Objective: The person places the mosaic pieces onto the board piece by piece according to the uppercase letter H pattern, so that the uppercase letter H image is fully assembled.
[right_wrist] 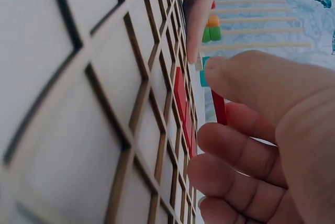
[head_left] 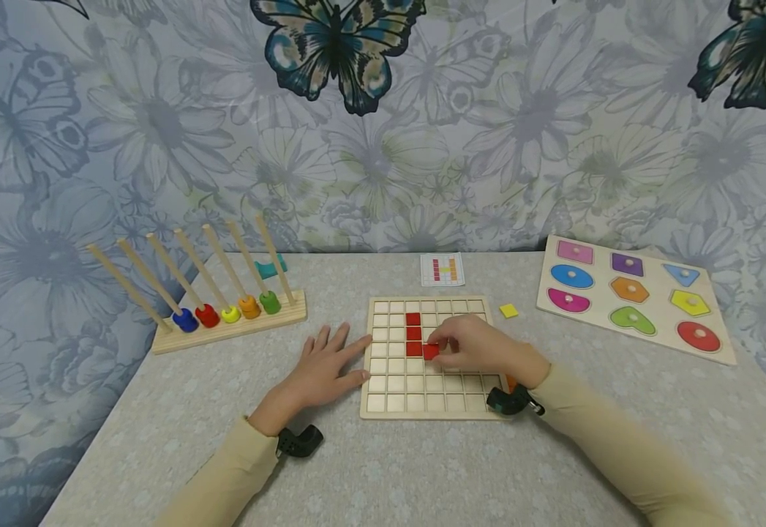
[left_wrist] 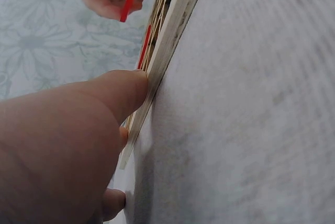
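A wooden grid board (head_left: 396, 402) lies on the table with three red square tiles (head_left: 413, 334) in a column of its cells. Over the board my right hand (head_left: 471, 344) pinches another red tile (right_wrist: 219, 107) between thumb and index finger, just right of the column's lowest tile. In the left wrist view that red tile (left_wrist: 127, 6) is tilted and apart from the board. My left hand (head_left: 323, 369) rests at the board's left edge, fingers spread, thumb and index fingertip touching the rim.
Behind the board lies a pattern card (head_left: 442, 270). A yellow tile (head_left: 508, 311) is right of the board; an orange piece (head_left: 511, 382) shows partly under the right wrist. A peg stand with coloured rings (head_left: 277, 316) stands left, a shape puzzle (head_left: 593, 322) right.
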Tool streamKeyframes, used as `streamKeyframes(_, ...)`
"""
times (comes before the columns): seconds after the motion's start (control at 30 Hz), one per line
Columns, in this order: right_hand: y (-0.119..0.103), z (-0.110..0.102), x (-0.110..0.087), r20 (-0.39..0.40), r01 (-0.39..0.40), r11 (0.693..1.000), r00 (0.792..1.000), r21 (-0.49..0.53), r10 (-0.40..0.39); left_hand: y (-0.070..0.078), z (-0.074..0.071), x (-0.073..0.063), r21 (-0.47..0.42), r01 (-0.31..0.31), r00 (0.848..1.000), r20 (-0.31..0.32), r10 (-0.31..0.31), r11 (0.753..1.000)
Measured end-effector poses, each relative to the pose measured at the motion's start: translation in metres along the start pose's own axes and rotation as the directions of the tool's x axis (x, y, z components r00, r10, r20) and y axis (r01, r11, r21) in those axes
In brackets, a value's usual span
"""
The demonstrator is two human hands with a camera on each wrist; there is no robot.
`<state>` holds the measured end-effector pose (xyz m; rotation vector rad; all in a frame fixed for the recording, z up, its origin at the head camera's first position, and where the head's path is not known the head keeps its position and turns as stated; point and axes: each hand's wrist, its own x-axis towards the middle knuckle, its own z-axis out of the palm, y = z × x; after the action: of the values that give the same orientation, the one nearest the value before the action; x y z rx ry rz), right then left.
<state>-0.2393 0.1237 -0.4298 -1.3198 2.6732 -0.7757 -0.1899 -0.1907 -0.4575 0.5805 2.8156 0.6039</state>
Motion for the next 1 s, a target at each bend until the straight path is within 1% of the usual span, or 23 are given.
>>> streamKeyframes(0.17, -0.003, 0.005, 0.006, 0.016, -0.003, 1.000, 1.000, 0.007, 0.003, 0.000, 0.001, 0.001, -0.001, 0.007, 1.000, 0.002, -0.007, 1.000)
streamKeyframes(0.33, -0.008, 0.009, 0.011, 0.013, 0.001, 1.000, 1.000, 0.018, -0.001, -0.001, 0.001, 0.001, 0.003, 0.003, 1.000, -0.002, -0.003, 1.000)
streamKeyframes(0.5, -0.008, 0.013, 0.014, 0.017, -0.001, 1.000, 1.000, 0.019, 0.001, -0.001, 0.001, 0.001, 0.004, 0.003, 1.000, -0.003, -0.003, 1.000)
streamKeyframes(1.0, -0.008, 0.016, 0.016, 0.052, -0.007, 0.999, 0.999, 0.031, 0.005, 0.000, 0.000, 0.001, 0.006, 0.006, 1.000, -0.004, -0.006, 1.000)
